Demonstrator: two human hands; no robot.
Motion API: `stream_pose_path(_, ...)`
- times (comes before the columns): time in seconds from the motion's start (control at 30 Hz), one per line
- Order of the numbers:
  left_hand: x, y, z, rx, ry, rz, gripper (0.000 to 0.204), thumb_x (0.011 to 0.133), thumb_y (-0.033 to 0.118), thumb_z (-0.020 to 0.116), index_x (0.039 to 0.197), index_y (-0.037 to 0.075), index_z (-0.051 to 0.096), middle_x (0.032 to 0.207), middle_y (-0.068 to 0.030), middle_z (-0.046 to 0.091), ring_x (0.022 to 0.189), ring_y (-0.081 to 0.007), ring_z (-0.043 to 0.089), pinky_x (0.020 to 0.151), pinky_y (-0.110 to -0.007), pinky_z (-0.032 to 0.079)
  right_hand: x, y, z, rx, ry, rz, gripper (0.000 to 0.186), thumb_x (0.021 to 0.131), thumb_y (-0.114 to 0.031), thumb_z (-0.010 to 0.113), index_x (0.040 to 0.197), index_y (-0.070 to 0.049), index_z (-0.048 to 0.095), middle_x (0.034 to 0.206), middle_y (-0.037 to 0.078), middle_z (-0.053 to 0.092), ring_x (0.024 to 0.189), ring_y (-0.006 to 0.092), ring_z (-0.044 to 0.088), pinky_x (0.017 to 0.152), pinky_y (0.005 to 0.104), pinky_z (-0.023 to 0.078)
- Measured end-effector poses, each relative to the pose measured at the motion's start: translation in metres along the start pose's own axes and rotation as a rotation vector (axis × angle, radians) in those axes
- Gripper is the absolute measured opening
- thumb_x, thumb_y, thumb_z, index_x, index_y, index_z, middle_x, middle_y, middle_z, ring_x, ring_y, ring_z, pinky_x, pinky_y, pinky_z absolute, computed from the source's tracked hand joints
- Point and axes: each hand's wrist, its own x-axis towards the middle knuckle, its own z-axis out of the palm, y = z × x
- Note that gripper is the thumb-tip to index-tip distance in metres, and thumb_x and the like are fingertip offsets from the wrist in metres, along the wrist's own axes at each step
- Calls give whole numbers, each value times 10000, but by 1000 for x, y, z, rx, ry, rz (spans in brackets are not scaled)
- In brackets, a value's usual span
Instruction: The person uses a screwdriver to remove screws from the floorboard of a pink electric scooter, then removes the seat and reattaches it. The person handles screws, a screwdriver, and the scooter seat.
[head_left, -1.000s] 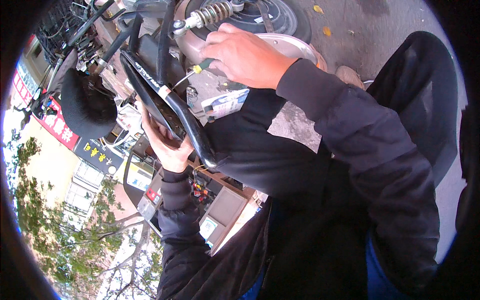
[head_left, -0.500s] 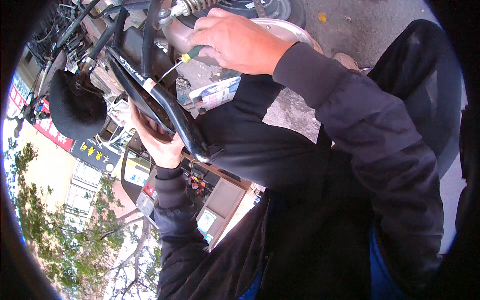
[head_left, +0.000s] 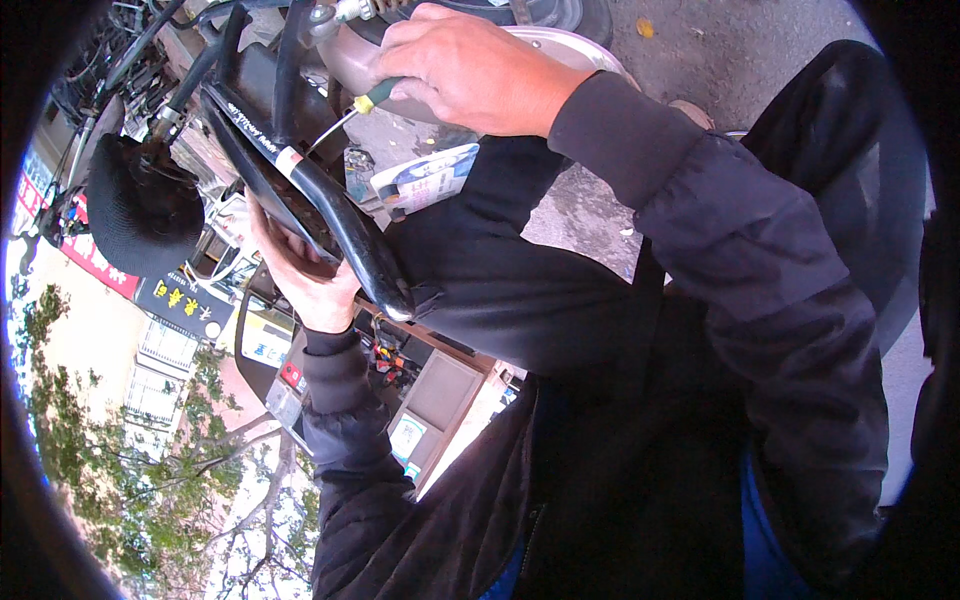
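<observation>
My right hand (head_left: 470, 75) is closed round the green and yellow handle of a screwdriver (head_left: 366, 103). Its thin metal shaft slants down and left, its tip at or just behind a black tube (head_left: 345, 215) with white lettering and a pale band. Whether the tip sits in a screw cannot be seen. My left hand (head_left: 318, 300) grips a thin black panel (head_left: 262, 175) that runs alongside the tube, from its lower left side. Its fingers are partly hidden behind the panel. The tube's rounded lower end lies by my black-trousered leg.
A black wheel (head_left: 570, 22) and a coil-spring shock absorber (head_left: 355, 10) are beyond my right hand. On the left hangs a black mesh-covered seat (head_left: 145, 205). A printed paper (head_left: 428, 180) lies beside my leg. Below my left wrist stands a brown cabinet (head_left: 445, 385) near small coloured items.
The tube, panel and left hand appear slightly farther left in the picture, with the background shifting too. Both hands keep their holds, and the screwdriver stays against or near the tube.
</observation>
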Motion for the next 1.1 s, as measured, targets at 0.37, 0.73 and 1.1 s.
stream_pose_path(0.37, 1, -1, -3, -8, 9, 28, 1297, 700, 292, 982, 1699, 54, 190, 1562, -166, 444, 1402, -286, 528, 1177, -413, 465, 7, 3, 5, -21, 52, -32, 267, 938, -121, 741, 1199, -80, 783, 1135, 95, 720, 1101, 300, 657, 1022, 406, 544)
stream_pose_path(0.73, 1, -11, -4, -4, 31, 72, 1299, 687, 256, 978, 1699, 36, 194, 1563, -179, 445, 1399, -292, 530, 1205, -420, 432, 9, 3, 9, -46, 44, -3, 253, 966, -107, 697, 1200, -79, 789, 1169, 101, 733, 1104, 287, 675, 1028, 419, 556)
stream_pose_path(1.1, -1, -1, 2, 31, 3, 6, 1260, 733, 174, 955, 1716, 121, 169, 1602, -157, 436, 1374, -268, 551, 1156, -406, 479, 9, 2, -4, -64, -47, -7, 298, 948, -87, 682, 1234, -71, 762, 1151, 126, 758, 1115, 306, 688, 1011, 438, 566)
